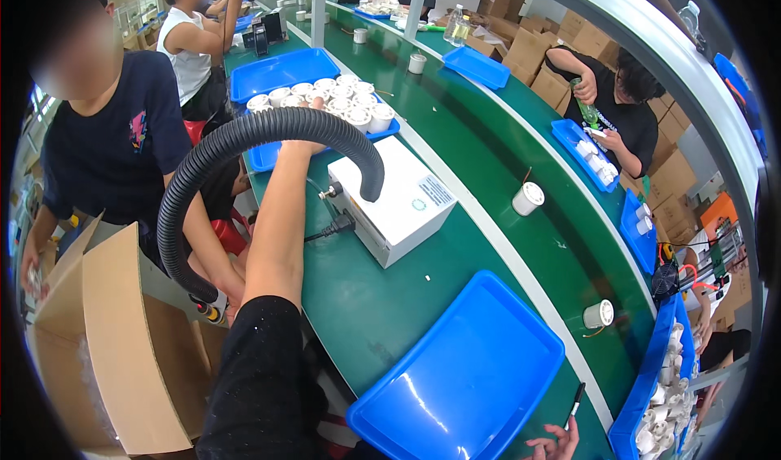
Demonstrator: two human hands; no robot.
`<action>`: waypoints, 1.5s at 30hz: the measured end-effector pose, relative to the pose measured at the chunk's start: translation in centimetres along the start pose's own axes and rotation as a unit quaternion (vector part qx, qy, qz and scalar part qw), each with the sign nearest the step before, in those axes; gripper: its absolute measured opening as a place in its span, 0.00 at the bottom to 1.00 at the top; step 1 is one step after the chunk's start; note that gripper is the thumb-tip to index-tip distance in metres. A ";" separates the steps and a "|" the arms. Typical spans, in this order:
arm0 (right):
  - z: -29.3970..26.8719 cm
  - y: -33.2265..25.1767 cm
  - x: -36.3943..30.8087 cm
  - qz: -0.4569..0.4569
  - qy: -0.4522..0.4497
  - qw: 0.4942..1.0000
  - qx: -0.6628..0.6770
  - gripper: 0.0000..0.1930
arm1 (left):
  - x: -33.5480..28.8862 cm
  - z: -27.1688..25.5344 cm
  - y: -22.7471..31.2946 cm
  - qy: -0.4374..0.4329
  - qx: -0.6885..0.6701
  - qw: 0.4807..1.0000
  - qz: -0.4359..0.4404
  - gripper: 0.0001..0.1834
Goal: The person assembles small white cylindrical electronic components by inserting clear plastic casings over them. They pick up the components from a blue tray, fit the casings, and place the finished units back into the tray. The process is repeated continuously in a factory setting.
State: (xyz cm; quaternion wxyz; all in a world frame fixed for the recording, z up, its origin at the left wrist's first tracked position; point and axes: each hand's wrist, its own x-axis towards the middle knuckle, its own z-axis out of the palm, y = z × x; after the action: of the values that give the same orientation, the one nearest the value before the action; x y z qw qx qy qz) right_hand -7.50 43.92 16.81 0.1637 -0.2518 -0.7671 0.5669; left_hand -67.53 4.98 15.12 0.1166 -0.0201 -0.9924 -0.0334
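Observation:
My left arm stretches forward to a blue tray (264, 157) filled with white round plastic parts (356, 117). There my left hand (306, 145) is at the near-left side of these parts, partly hidden behind a black corrugated hose (268, 120). Its fingertips show just beyond the hose, but their grip cannot be made out. Low at the right, my right hand (556, 445) holds a slim black-and-white marker (576, 403), pointing up. Beside that hand lies a large blue tray (468, 370) with nothing in it.
A white box (394, 204) with a plugged cable stands on the green table. White parts (529, 199) sit on the conveyor (488, 159). An open carton (122, 338) and a person (122, 135) are at left. Another person (618, 118) works across the belt, holding a green bottle.

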 end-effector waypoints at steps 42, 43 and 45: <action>-2.8 0.2 -1.5 -0.073 0.033 0.997 0.016 0.28 | -1.7 0.2 -1.4 0.207 -0.152 0.967 -0.001 0.45; -3.0 0.3 -1.8 -0.078 0.037 0.996 0.022 0.28 | -2.8 -0.8 -0.4 0.208 -0.150 0.967 -0.015 0.45; -3.4 0.5 -2.4 -0.087 0.044 0.995 0.035 0.28 | -3.7 -1.7 -0.3 0.203 -0.159 0.966 -0.018 0.45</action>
State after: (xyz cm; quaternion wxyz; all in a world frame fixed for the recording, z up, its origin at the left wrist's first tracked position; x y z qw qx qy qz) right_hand -3.64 45.35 17.48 0.2548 -0.2025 -0.7576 0.5657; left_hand -63.61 4.48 15.87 0.3099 -0.0129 -0.9301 -0.1967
